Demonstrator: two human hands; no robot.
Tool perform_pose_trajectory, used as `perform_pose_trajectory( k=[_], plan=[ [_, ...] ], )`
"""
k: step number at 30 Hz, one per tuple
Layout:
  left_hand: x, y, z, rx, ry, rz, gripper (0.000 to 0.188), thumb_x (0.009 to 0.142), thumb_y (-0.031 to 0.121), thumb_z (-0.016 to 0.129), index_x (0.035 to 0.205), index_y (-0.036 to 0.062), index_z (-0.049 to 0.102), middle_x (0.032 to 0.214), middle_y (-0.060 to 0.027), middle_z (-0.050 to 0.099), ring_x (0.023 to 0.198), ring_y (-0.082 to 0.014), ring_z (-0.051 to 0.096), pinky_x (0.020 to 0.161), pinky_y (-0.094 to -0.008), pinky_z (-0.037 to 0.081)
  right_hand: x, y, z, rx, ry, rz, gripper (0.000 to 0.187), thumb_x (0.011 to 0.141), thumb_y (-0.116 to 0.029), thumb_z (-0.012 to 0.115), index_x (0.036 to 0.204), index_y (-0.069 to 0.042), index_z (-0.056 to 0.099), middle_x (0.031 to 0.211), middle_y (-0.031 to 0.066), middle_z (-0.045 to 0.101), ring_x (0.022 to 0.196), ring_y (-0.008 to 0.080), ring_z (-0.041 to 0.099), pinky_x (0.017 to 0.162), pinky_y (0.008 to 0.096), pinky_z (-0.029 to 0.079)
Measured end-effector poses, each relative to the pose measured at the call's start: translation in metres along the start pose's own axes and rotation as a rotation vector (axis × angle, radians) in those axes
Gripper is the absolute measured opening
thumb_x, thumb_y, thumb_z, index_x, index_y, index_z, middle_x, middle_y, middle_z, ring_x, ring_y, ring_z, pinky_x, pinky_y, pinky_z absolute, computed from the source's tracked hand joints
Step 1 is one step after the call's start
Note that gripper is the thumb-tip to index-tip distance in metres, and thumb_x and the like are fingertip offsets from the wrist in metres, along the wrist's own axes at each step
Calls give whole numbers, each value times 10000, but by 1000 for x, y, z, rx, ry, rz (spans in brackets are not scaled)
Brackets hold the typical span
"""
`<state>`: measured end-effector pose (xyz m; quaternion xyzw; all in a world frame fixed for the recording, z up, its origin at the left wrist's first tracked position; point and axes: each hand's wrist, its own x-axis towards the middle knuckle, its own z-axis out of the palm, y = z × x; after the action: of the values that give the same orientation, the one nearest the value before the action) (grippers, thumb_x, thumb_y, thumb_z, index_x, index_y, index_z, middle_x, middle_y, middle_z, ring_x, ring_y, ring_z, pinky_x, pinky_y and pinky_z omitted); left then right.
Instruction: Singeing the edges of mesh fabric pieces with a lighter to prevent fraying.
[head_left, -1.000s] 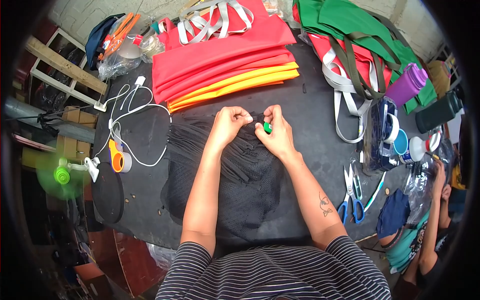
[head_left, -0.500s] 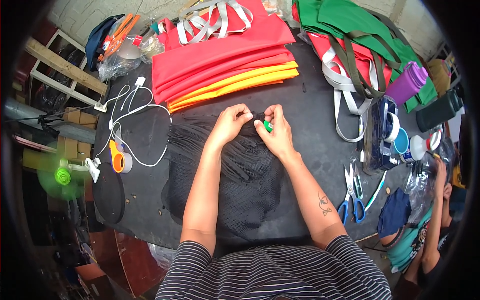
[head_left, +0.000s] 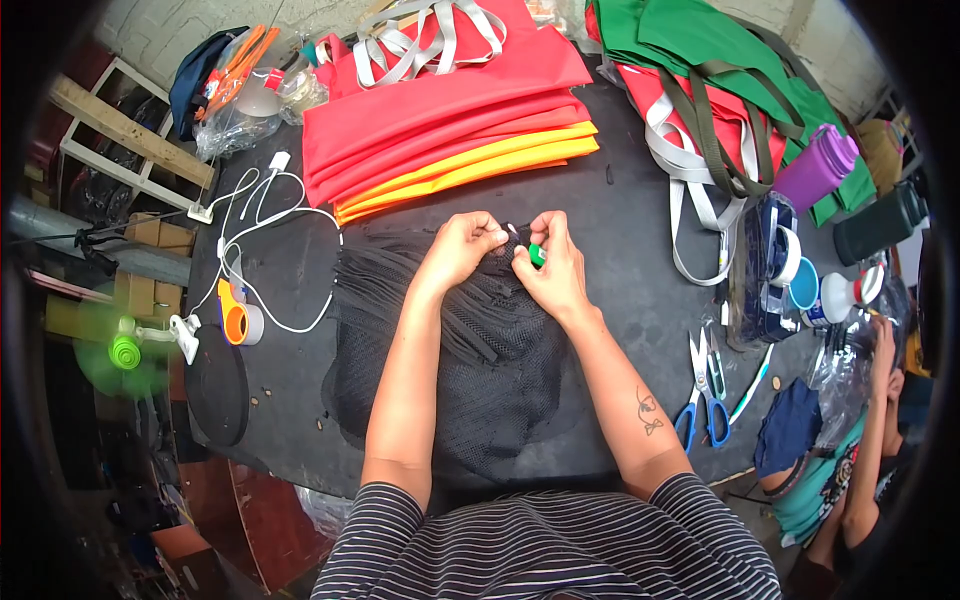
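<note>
Black mesh fabric (head_left: 480, 410) lies bunched on the dark table in front of me, its gathered strips fanned out toward the left. My left hand (head_left: 462, 252) is closed, pinching the far edge of the mesh between thumb and fingertips. Close beside it, my right hand (head_left: 556, 275) curls its fingers around a small green thing (head_left: 538, 255), mostly hidden in the grip, so its kind does not show. A bit of dark mesh rises between the two sets of fingertips.
Beyond my hands sits a stack of folded red and yellow bags (head_left: 440, 130). On the right are scissors (head_left: 700, 390), a purple bottle (head_left: 815, 170) and green bags (head_left: 700, 50). White cable (head_left: 235, 240) and a tape roll (head_left: 243, 325) lie left. Another person's arm (head_left: 868, 450) shows at far right.
The fingertips have parted slightly, and more of the mesh edge shows between them. Both forearms stay in nearly the same place.
</note>
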<state>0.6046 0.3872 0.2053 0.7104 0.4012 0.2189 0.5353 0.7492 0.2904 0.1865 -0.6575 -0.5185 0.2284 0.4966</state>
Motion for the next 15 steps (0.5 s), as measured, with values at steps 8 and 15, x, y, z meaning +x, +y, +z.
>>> perform_pose_trajectory(
  k=[8, 15],
  plan=[
    [-2, 1, -1, -12, -10, 1, 127, 871, 72, 665, 830, -43, 632, 750, -56, 664, 719, -91, 613, 692, -257, 502, -2, 0, -1, 16, 33, -30, 367, 786, -194, 692, 1030, -63, 451, 891, 109, 565, 773, 286, 625, 688, 408, 510],
    [-9, -3, -4, -9, 19, 131, 101, 855, 60, 671, 832, -33, 638, 764, -40, 652, 736, -84, 592, 708, -261, 490, 2, -14, 0, 98, 27, -52, 234, 788, -210, 737, 764, -2, 632, 778, 100, 581, 701, 294, 613, 632, 391, 479]
  ],
)
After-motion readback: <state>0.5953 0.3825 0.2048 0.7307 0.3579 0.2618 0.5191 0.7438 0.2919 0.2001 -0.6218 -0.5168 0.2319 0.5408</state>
